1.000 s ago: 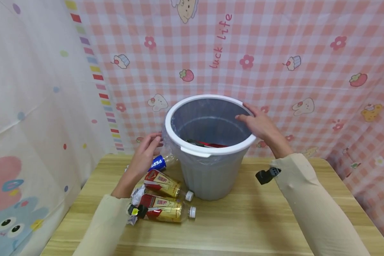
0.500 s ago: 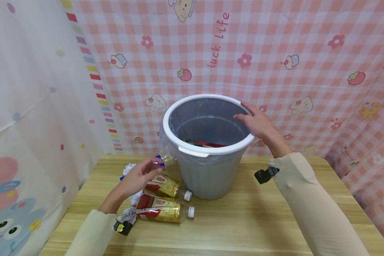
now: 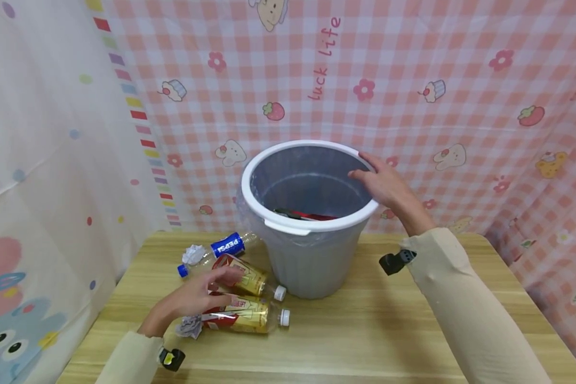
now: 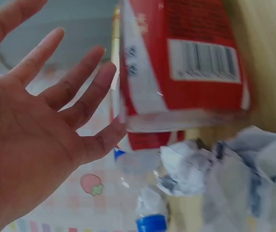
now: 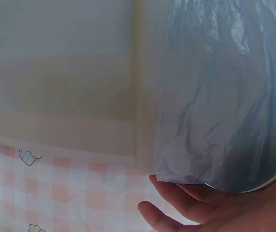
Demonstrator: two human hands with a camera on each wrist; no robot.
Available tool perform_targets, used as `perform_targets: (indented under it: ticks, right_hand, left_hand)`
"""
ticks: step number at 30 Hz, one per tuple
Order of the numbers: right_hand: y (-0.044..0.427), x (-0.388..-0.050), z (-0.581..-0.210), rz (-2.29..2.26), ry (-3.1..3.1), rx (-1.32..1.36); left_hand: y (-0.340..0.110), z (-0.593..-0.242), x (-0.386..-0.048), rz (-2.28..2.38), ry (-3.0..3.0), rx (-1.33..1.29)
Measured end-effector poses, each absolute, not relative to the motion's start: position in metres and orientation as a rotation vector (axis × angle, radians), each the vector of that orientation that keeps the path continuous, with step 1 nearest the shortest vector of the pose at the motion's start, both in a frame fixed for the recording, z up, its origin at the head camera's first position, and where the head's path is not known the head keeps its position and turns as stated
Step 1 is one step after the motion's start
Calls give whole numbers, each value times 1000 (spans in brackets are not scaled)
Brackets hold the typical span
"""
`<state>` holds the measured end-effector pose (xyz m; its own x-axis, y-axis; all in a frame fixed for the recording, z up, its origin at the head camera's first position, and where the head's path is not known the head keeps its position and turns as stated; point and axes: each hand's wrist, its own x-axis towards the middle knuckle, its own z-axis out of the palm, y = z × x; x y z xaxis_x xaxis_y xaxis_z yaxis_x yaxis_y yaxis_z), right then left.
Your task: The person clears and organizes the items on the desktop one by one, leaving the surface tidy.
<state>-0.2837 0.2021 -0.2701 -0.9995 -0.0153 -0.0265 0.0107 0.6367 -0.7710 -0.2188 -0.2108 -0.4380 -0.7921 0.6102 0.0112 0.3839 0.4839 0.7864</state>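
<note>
My left hand [image 3: 192, 296] hovers over two clear bottles lying on their sides, the rear bottle [image 3: 252, 278] and the front bottle [image 3: 254, 317], both with red-and-gold labels and white caps. Its fingers are spread in the left wrist view, close beside a red label [image 4: 200, 94]; contact cannot be told. My right hand [image 3: 389, 186] holds the right rim of a grey trash can [image 3: 312, 266], thumb inside and fingers outside. A clear liner [image 5: 210, 96] is folded over the rim. Something red and dark green [image 3: 307, 215] lies inside, mostly hidden.
Behind those two bottles lies a Pepsi bottle [image 3: 228, 245] with a blue cap. Crumpled paper [image 3: 193, 254] sits beside it, and another crumpled paper ball [image 3: 190, 327] is by my left wrist. A checked curtain [image 3: 413, 122] hangs behind the wooden table [image 3: 413, 320].
My left hand has come away from the can's left side, moving down and toward me over the red-and-gold bottles, uncovering the Pepsi bottle. My right hand stays on the rim.
</note>
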Motion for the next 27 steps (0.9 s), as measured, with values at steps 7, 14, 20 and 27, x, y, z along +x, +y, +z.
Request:
perform_targets:
  ticks: [7,14,20,27]
  right_hand:
    - [203,-284,-271,-1331,2810,-13]
    - [204,-285,-271,-1339,2818,-36]
    - [203,-286,-272,-1340,2829,-31]
    - [204,-284,-271,-1369,2808,-35]
  left_hand:
    - [-220,-451,-217,1135,2448,863]
    - [-221,-456,-218,1136,2391,834]
    - [-221,-459,-217,1161,2333,770]
    - [-220,-464,-217,1226,2198,715]
